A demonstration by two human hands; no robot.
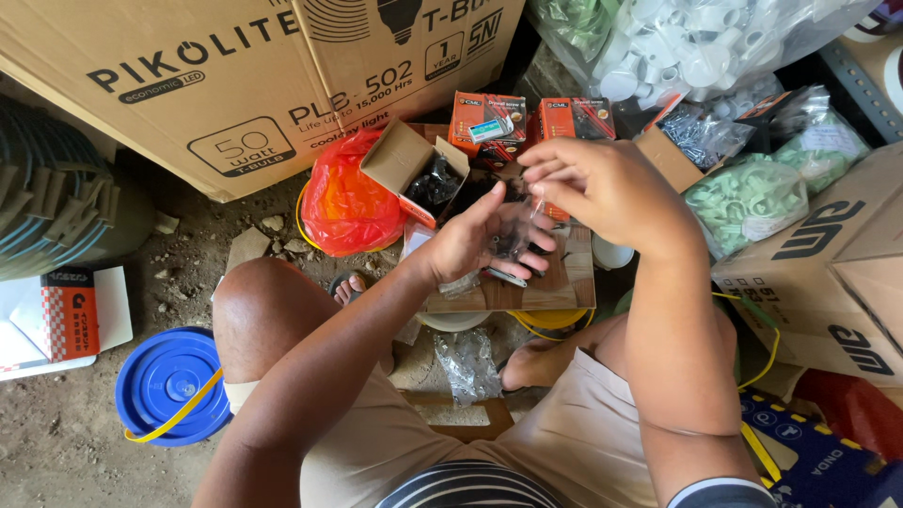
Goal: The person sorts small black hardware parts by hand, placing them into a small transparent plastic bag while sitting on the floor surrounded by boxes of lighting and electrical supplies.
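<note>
My left hand (475, 240) is held palm up over a small wooden board (541, 287), cupping a clear plastic bag (513, 235) with small dark screws in it. My right hand (602, 188) hovers just above and to the right, its fingertips pinched at the bag's top edge. Behind the hands stands an open small cardboard box (414, 169) filled with dark screws. What the right fingertips pinch besides the bag is too small to tell.
Two orange screw boxes (527, 122) stand behind the board. An orange plastic bag (348, 202) lies left, a big cardboard carton (235, 85) behind it. Bags of white fittings (705, 42) and green plugs (748, 198) sit right. A blue bucket lid (169, 381) lies lower left.
</note>
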